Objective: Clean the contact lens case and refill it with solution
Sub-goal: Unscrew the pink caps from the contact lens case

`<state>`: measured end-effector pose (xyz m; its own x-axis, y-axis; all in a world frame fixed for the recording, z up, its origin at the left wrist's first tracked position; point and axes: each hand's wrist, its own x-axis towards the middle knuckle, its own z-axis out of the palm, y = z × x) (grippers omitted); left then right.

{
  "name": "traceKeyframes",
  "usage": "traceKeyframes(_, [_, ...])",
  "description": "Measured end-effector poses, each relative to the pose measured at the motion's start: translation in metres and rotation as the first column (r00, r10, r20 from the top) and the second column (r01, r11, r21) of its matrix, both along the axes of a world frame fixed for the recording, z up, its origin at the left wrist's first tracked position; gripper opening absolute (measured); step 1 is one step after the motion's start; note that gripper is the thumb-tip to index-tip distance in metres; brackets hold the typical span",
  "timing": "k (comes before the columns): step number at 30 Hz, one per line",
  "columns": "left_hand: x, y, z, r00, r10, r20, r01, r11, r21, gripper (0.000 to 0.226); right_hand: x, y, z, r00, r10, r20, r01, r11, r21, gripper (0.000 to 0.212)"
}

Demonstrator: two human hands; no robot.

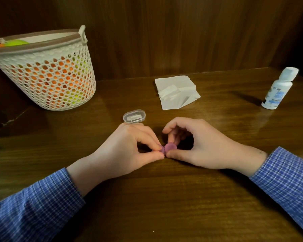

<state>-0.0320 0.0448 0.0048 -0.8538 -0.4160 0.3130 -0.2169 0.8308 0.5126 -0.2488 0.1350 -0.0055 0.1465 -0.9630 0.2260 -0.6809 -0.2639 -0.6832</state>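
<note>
One perforated basket [45, 74] stands far left near the wall. One small clear capsule box [134, 115] lies just beyond the left hand [126, 149]. Both hands pinch one purple lens case [167, 147] at table centre, its long axis running left to right, caps tilted toward the camera; the right hand [198, 147] grips the right cap. One tissue [177, 91] lies behind, one solution bottle [278, 88] upright far right. Bare wooden table [156, 206] spreads in front.

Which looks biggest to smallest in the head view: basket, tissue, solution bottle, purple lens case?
1. basket
2. tissue
3. solution bottle
4. purple lens case, partly hidden by both hands
</note>
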Motion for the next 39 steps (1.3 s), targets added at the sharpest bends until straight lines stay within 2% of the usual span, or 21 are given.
traceKeyframes(6, [-0.0004,-0.0004,-0.0005,1.000,0.004,0.000,-0.004,1.000,-0.001,0.014,-0.0021,-0.0006,0.0053,0.998,0.063,-0.011,-0.062,0.997,0.038,0.039])
traceKeyframes(14, [-0.0004,-0.0002,0.0000,1.000,-0.005,-0.005,0.005,1.000,-0.010,0.015,-0.0002,-0.0006,0.0008,1.000,-0.018,0.006,0.018,1.000,0.006,0.043])
traceKeyframes(21, [-0.0004,-0.0010,-0.0006,1.000,-0.002,0.005,0.002,1.000,-0.001,0.015,-0.0047,-0.0004,0.0054,0.997,0.074,0.012,-0.075,0.995,0.060,0.043])
traceKeyframes(28, [-0.0001,-0.0018,-0.0011,1.000,-0.014,-0.003,0.014,1.000,-0.007,0.014,-0.0034,-0.0010,0.0004,1.000,-0.010,0.012,0.010,1.000,0.022,0.047])
traceKeyframes(35, [0.0002,-0.0030,-0.0026,1.000,-0.012,-0.004,0.012,1.000,0.002,0.014,-0.0068,-0.0014,0.0045,0.995,0.097,0.001,-0.097,0.994,0.056,0.041])
traceKeyframes(39, [0.0002,-0.0036,-0.0033,1.000,-0.002,-0.001,0.002,1.000,0.003,0.014,-0.0044,0.0000,0.0019,0.998,0.053,-0.027,-0.053,0.999,0.007,0.044])
